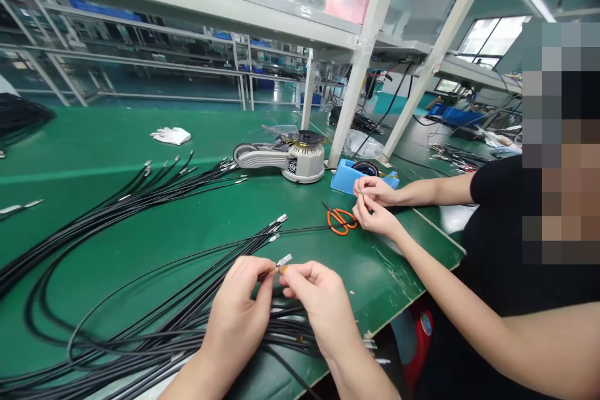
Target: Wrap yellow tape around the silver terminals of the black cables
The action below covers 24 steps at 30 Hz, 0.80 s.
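Observation:
My left hand (pixel 241 306) pinches a black cable just behind its small metal end connector (pixel 284 260). My right hand (pixel 316 297) pinches the same cable end from the right, its fingertips at a small yellowish piece by the connector. Both hands hover over a bundle of black cables (pixel 154 325) on the green table (pixel 117 156). Several more cables with metal ends (pixel 276 228) lie just beyond my hands.
A second cable bundle (pixel 154 184) fans out at centre left. A grey tape dispenser (pixel 290 159), orange scissors (pixel 341 220) and a blue holder (pixel 344 176) lie ahead. A co-worker on the right holds a small part in both hands (pixel 375 203). White gloves (pixel 171 135) lie further back.

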Each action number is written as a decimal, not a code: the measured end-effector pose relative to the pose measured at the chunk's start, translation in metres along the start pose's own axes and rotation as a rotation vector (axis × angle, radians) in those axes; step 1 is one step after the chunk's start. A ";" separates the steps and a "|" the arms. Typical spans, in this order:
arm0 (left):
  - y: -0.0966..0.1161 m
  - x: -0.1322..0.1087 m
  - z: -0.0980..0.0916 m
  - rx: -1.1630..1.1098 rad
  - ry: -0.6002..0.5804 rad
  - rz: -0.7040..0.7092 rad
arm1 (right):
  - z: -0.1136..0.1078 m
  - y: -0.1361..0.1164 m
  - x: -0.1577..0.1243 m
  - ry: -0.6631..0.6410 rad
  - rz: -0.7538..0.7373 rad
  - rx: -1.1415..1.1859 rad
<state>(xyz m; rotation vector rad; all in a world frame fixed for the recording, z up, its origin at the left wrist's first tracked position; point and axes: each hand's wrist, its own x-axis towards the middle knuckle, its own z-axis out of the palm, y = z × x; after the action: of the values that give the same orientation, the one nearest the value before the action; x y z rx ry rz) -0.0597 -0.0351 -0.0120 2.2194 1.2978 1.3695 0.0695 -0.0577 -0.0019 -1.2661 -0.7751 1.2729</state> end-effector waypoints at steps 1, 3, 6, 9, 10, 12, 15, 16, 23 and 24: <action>0.001 0.001 -0.001 0.003 -0.005 0.039 | 0.001 0.000 0.001 0.008 -0.007 -0.007; 0.002 0.002 -0.002 0.009 -0.011 0.091 | 0.004 0.001 0.001 0.019 -0.018 -0.005; 0.003 0.003 -0.003 0.012 -0.006 0.134 | 0.007 0.002 0.002 0.027 -0.016 -0.003; 0.002 0.003 -0.003 0.019 -0.014 0.144 | 0.009 0.001 0.003 0.026 -0.013 -0.008; 0.001 0.002 -0.003 0.021 -0.017 0.146 | 0.009 0.001 0.003 0.024 -0.012 -0.008; 0.000 0.002 -0.003 0.021 -0.013 0.148 | 0.010 0.000 0.004 0.025 -0.011 -0.013; 0.001 0.002 -0.004 0.019 0.001 0.154 | 0.010 0.000 0.004 0.028 -0.017 -0.024; 0.001 0.003 -0.004 0.018 0.002 0.154 | 0.010 0.000 0.005 0.027 -0.021 -0.027; 0.000 0.001 -0.004 0.026 -0.015 0.116 | 0.009 -0.001 0.003 0.021 -0.019 -0.038; -0.001 0.001 -0.003 0.029 -0.018 0.111 | 0.009 -0.002 0.003 0.022 -0.020 -0.038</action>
<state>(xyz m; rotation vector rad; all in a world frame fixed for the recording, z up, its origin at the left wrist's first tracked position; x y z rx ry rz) -0.0629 -0.0344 -0.0102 2.3498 1.2121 1.3729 0.0619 -0.0519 0.0012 -1.2978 -0.7976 1.2316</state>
